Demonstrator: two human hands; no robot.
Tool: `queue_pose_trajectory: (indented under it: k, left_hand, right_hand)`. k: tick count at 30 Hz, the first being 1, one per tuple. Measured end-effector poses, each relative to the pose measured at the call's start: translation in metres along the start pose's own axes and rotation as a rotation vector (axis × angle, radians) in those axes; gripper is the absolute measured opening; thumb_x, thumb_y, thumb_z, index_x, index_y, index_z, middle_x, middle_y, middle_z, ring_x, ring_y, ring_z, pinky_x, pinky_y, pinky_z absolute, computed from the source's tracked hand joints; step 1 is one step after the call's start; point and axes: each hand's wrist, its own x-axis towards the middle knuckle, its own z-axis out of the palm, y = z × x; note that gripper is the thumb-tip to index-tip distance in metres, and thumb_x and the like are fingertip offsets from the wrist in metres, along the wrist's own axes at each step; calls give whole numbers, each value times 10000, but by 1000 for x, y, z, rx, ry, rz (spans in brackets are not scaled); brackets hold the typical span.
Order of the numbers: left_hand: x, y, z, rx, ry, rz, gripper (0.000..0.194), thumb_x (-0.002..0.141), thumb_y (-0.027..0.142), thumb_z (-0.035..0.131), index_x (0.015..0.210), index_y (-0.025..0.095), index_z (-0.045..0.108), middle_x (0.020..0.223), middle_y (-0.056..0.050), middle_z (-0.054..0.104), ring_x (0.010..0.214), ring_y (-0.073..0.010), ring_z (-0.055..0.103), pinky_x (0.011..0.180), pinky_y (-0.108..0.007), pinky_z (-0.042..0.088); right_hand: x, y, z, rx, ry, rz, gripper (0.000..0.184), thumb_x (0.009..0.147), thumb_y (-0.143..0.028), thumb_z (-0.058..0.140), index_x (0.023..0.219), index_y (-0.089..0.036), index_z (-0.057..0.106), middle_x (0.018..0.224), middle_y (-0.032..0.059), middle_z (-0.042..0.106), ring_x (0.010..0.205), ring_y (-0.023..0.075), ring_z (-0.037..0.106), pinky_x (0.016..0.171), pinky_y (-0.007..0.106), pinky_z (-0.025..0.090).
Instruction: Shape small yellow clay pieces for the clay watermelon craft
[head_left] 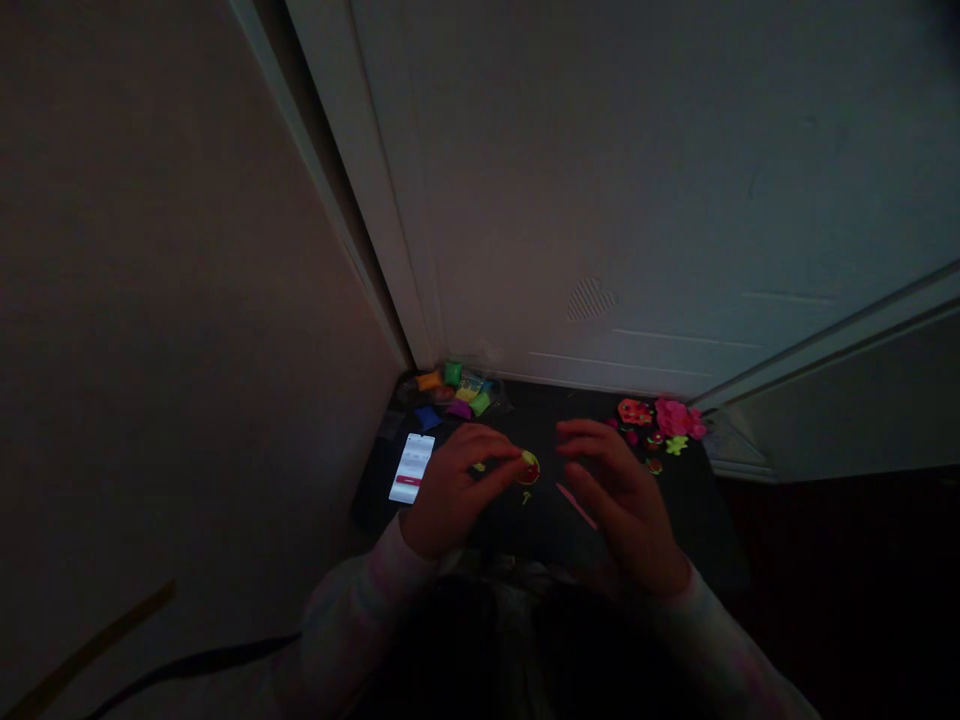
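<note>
Over the dark tabletop, my left hand [469, 485] pinches a small round red-and-yellow clay piece [529, 468] between thumb and fingertips. To its right hovers my right hand [619, 495], thumb and fingers apart, with nothing visible in it. Below that hand lies a slim pink stick-like tool [576, 505]. A tiny yellow scrap [526, 497] rests just under the round piece. Another yellow bit [478, 466] shows beside my left fingers. The scene is dim, so fine detail of the piece is hard to make out.
A lit phone [412, 468] lies at the table's left. Behind it sit several colourful clay packets [452, 374]. Pink flower-like shapes [679, 418], a yellow-green shape [676, 445] and small red pieces [634, 411] lie at the right. A white panel [525, 300] rises behind the table [547, 400].
</note>
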Motion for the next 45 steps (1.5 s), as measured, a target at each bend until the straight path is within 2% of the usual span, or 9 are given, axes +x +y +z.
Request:
queue_pose_trajectory:
  k: [2,8,13,17,21,30,37,41,45]
  left_hand:
    - [2,-33,7,55,4,-105,124,715,276,622,793,206,689,854,-47,651,847,-172,581,787,-289,428]
    - [-20,-152,45,255,-46,-279,88,719,219,593,710,174,668,768,-47,652,787,-177,591,763,-354,455]
    - [-48,-200,87,411,-147,-277,114,744,258,598,721,150,628,869,-41,629,924,-183,543,848,-414,406]
    - [-57,-213,108,507,-177,-259,58,696,202,623,691,204,681,965,-63,619,1037,-256,465,889,-454,354]
    - [-59,-223,115,579,-199,-252,96,716,194,599,742,225,686,1064,-60,591,1076,-274,421,901,-478,315]
    - [-60,-229,106,642,-282,-240,115,717,236,613,803,250,688,1038,-42,608,1058,-247,435,895,-440,325]
    - [-47,-232,97,661,-281,-314,120,732,228,597,795,246,697,1017,-42,618,1066,-251,440,893,-431,349]
    - [-33,-229,93,655,-269,-366,178,783,214,536,904,241,665,1077,-53,588,1096,-246,430,918,-454,340]
    - [-13,-228,101,583,-332,-411,281,819,277,508,1078,175,540,1152,-77,529,1053,-220,494,888,-458,399]
  right_hand:
    - [-6,31,-2,18,107,197,137,768,-349,559,827,-232,599,1047,43,568,1009,180,519,846,333,426]
    - [-58,127,7,-59,161,455,334,701,-507,563,748,-179,604,846,73,628,836,215,582,717,352,469]
    - [-102,162,32,-105,67,560,252,799,-383,532,762,-140,588,782,16,623,743,132,590,709,328,479]
    - [-116,176,44,-147,6,586,202,826,-323,515,802,-136,584,852,20,616,804,133,583,747,341,474]
    - [-124,186,41,-182,-15,608,184,829,-306,514,841,-137,583,901,29,608,844,144,576,760,352,472]
    - [-129,209,43,-215,-53,647,198,838,-304,499,932,-147,573,966,41,597,865,151,574,772,363,475]
    - [-122,218,50,-202,-78,686,215,844,-305,489,980,-156,562,1007,49,587,872,152,573,771,362,479]
    - [-122,221,48,-199,-67,713,216,844,-307,489,982,-158,561,1005,48,588,866,151,574,766,359,481]
    - [-123,220,47,-202,-52,729,217,844,-306,488,984,-156,560,1004,48,588,863,150,574,767,360,480]
